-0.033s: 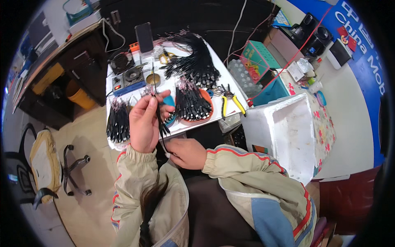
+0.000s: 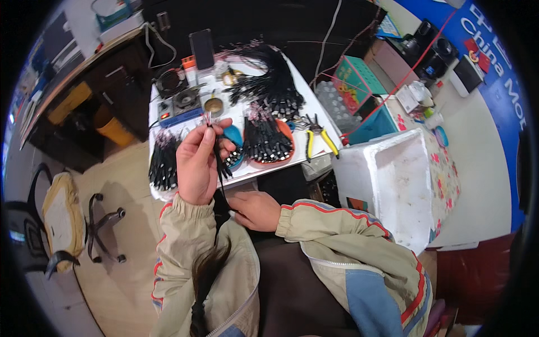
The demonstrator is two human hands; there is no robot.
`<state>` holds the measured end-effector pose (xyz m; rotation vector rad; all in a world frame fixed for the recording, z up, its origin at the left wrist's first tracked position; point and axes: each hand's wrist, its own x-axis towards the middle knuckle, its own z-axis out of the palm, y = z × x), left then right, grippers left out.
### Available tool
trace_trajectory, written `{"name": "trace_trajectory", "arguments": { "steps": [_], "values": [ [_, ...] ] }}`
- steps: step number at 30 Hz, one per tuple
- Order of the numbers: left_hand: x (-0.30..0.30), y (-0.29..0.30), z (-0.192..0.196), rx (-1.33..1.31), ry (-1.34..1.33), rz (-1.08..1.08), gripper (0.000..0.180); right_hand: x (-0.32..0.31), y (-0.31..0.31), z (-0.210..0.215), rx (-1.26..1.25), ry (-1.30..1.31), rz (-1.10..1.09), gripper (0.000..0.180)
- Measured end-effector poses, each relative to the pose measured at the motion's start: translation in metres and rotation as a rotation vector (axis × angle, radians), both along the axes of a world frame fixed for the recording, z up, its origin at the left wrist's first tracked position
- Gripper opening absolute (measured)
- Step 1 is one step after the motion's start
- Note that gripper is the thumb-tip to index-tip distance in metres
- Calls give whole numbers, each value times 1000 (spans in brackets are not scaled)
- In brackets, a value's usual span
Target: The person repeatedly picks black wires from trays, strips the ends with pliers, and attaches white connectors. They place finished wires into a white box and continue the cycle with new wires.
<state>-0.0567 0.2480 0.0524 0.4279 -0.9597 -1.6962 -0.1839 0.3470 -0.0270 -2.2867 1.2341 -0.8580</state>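
Observation:
My left hand is raised over the near table edge, thumb and fingers pinched round thin black cables. Pinkish bare wire ends stick up above the pinch, and the black lengths hang below. Lower and to the right, my right hand is curled with the back up; one hanging strand runs down to its fingertips, which are partly hidden. Beyond the left hand are a small round tin and a blue-based device with a lit red switch. Bundled black cables fill an orange bowl to the right.
More cable bundles lie at the table's left, and a long heap lies at the back. Yellow-handled pliers rest by the right edge. A phone stands at the back. A white foam box stands to the right, an office chair left.
The wire ends above my left hand now stand lower, away from the tin; before, a thin length reached up by it. The whole view has shifted slightly. Both hands keep about the same pose.

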Motion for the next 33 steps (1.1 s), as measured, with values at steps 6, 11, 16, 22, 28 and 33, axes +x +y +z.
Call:
{"name": "trace_trajectory", "arguments": {
  "steps": [6,11,16,22,28,33],
  "values": [
    [18,28,1,-103,-21,99,15,-27,-19,4,421,-323,60,20],
    [15,46,-8,-86,-22,28,16,-48,-45,72,477,-946,-4,19],
    [12,48,-13,-58,-37,-45,17,-36,-45,95,463,-974,72,18],
    [4,51,-16,-133,-252,242,15,-31,-43,84,333,-987,-35,10],
    [-10,54,-26,-688,-704,698,11,-20,-28,83,195,-843,-271,7],
    [3,53,-26,-100,-209,97,13,-28,-29,79,528,-1161,-49,5]
  ]
}}
